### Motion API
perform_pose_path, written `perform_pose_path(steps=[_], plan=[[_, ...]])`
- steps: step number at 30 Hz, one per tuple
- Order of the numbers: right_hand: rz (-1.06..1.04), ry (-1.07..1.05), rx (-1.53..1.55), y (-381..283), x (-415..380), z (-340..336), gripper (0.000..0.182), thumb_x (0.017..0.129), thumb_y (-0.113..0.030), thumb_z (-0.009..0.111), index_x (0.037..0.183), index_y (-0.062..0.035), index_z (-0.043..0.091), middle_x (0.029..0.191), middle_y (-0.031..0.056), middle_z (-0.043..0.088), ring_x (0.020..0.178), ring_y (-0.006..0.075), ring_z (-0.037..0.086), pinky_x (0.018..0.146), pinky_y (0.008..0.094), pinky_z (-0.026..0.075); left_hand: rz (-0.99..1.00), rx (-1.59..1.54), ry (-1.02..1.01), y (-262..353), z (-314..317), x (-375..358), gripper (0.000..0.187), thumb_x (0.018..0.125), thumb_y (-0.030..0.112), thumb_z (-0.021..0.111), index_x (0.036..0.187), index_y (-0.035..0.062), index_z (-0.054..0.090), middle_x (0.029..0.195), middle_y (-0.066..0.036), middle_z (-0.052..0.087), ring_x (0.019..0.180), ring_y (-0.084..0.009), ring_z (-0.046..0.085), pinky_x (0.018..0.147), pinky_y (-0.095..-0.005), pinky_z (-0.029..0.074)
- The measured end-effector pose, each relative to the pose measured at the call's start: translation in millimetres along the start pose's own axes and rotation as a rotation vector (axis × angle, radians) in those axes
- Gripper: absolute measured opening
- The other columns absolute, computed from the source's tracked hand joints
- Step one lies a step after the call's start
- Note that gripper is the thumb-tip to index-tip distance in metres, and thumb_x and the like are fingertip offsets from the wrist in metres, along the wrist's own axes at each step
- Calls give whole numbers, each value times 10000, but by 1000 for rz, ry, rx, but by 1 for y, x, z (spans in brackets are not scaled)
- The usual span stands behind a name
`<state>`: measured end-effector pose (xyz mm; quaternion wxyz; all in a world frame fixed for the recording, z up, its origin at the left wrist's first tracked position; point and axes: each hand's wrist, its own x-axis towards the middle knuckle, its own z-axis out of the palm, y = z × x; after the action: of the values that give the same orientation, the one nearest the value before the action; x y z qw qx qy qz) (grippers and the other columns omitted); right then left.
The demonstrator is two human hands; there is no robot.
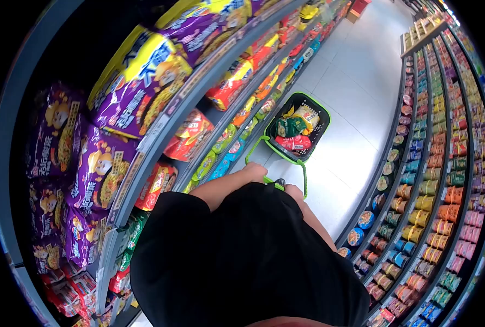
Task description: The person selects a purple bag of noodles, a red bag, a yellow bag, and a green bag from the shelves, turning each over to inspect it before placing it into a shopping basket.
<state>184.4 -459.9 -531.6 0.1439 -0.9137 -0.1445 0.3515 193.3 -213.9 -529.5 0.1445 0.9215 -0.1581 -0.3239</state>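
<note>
A black shopping basket [323, 121] with a green rim stands on the floor ahead of me, its long green pull handle [306, 180] reaching back towards my body. My left hand [257, 173] is closed around the left end of the handle's crossbar. At the bar's right end, my right hand [293, 190] also grips it, with its fingers partly hidden by my black shirt. Inside the basket lie a green packet [290, 126], a yellowish packet [308, 117] and a red packet [293, 143].
Close on my left, a shelf unit [169, 111] holds large purple noodle bags [144, 90] and other bright packets. Along the right runs a long shelf [436, 141] of several rows of cup noodles. Between them stretches a pale tiled aisle [351, 87]. A red box [358, 8] stands far ahead.
</note>
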Motion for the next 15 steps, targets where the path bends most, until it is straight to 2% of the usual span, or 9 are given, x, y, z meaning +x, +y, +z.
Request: perform_pose_path(steps=[5, 7, 9, 11, 12, 13, 15], plan=[[-96, 14, 48, 35, 12, -33, 355, 888, -392, 606, 1072, -115, 731, 978, 217, 740, 968, 402, 716, 845, 510, 569, -12, -36, 48, 19, -26, 20, 429, 746, 400, 767, 1069, 119, 748, 1060, -144, 737, 1050, -363, 689, 904, -471, 540], [-156, 89, -2, 35, 14, -53, 349, 874, -393, 625, 1042, -99, 709, 912, 227, 734, 913, 405, 719, 820, 509, 570, 28, -286, 109, 18, -52, 20, 459, 726, 383, 832, 1100, 140, 724, 1126, -162, 706, 1109, -380, 646, 948, -458, 515], [-174, 137, 16, 37, 19, -70, 347, 870, -399, 631, 1021, -95, 704, 895, 229, 729, 893, 407, 717, 806, 509, 569, 94, -366, 536, 17, -98, 11, 615, 708, 380, 875, 1220, 112, 665, 1263, -161, 644, 1219, -347, 594, 1028, -427, 477], [-173, 176, 38, 39, 19, -80, 346, 867, -404, 636, 1000, -92, 699, 877, 232, 724, 873, 409, 715, 791, 509, 568, -85, -547, 862, 31, -174, -17, 734, 713, 364, 893, 1297, 31, 599, 1305, -196, 599, 1257, -360, 560, 1080, -435, 449], [-185, 207, 80, 40, 20, -86, 348, 867, -414, 642, 982, -90, 695, 879, 232, 723, 868, 413, 713, 788, 515, 564, -172, -517, 1066, 6, -189, -9, 846, 719, 350, 901, 1382, -13, 520, 1337, -210, 590, 1285, -353, 545, 1105, -426, 427], [-199, 240, 117, 42, 21, -93, 352, 867, -424, 648, 964, -89, 692, 881, 232, 723, 864, 417, 710, 785, 520, 561, -265, -549, 1150, 11, -230, -28, 872, 716, 372, 910, 1382, -31, 517, 1385, -241, 556, 1312, -362, 531, 1097, -428, 436], [-198, 225, 136, 41, 17, -104, 354, 869, -426, 652, 975, -91, 696, 887, 235, 722, 873, 422, 707, 787, 524, 557, -267, -544, 1483, -10, -280, -33, 900, 730, 445, 891, 1362, -76, 519, 1356, -297, 577, 1270, -376, 576, 1078, -420, 443]])
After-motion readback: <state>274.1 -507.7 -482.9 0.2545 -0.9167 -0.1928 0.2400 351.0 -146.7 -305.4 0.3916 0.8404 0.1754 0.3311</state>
